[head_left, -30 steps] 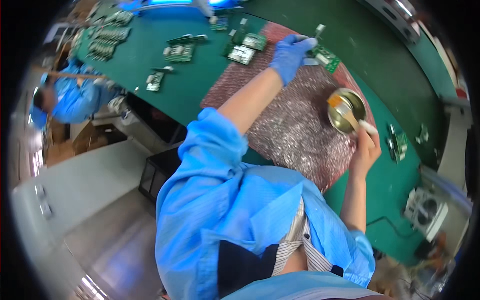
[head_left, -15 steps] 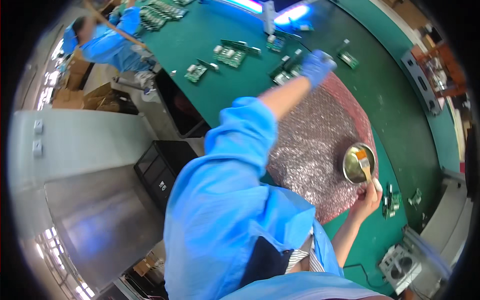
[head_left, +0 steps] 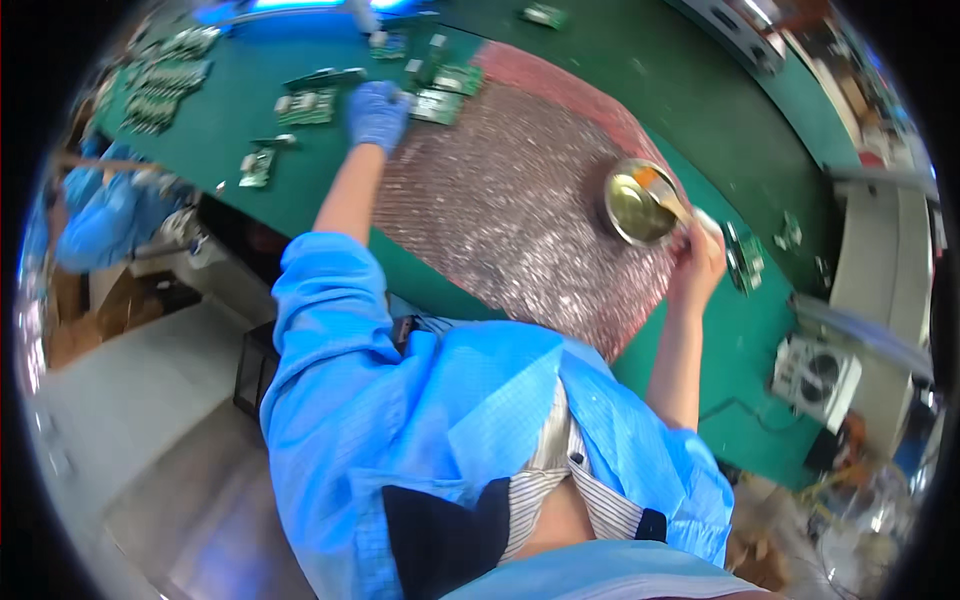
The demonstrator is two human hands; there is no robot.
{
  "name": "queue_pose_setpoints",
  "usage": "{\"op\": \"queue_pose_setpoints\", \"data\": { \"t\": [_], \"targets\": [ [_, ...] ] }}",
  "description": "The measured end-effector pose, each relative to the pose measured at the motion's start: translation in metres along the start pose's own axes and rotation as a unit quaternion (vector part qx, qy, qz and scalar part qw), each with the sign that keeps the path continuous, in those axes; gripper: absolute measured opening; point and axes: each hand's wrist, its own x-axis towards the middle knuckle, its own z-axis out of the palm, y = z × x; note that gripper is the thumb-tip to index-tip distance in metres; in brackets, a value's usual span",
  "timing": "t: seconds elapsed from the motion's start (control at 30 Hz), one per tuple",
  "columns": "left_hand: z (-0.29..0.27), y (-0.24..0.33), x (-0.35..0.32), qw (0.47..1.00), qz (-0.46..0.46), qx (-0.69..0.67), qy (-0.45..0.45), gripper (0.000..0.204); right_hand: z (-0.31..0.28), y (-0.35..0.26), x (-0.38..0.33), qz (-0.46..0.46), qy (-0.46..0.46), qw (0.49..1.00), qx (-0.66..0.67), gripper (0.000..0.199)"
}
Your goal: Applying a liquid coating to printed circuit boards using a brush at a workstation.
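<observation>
My right hand (head_left: pixel 698 262), bare, is closed around the handle of a flat brush (head_left: pixel 668 192) with orange at its bristle end. The brush reaches into a round metal bowl (head_left: pixel 640 232) holding a yellowish liquid. Something small and white shows by the fingers. Beneath the bowl lies a pinkish bubble-wrap sheet (head_left: pixel 520 200). My left hand (head_left: pixel 378 115), in a blue glove, is at the sheet's far left corner, between two groups of green circuit boards. Nearest on its right is a circuit board (head_left: pixel 436 106); blur hides whether its fingers hold anything.
The green table (head_left: pixel 455 290) carries more circuit boards: a pair (head_left: pixel 305 104) at left, rows (head_left: pixel 165 90) at far left, and one board (head_left: pixel 743 258) right of my right hand. A white fan unit (head_left: pixel 815 380) stands at right. Another person's blue sleeve (head_left: pixel 95 225) shows at left.
My view has turned, shifting the whole scene. My left hand has moved left across the boards beside the sheet. My right hand still holds the brush at the bowl.
</observation>
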Motion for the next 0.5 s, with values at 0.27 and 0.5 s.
{"op": "queue_pose_setpoints", "data": {
  "t": [0.27,0.5],
  "targets": [
    [-0.04,-0.008,-0.028,0.785,-0.337,-0.52,-0.011,0.013,-0.025,0.014,0.004,0.028,-0.022,0.987,-0.156,0.018],
    [-0.049,0.045,-0.059,0.626,-0.282,-0.714,-0.14,0.018,-0.017,0.022,0.011,-0.012,-0.041,0.969,-0.242,0.02]
  ]
}}
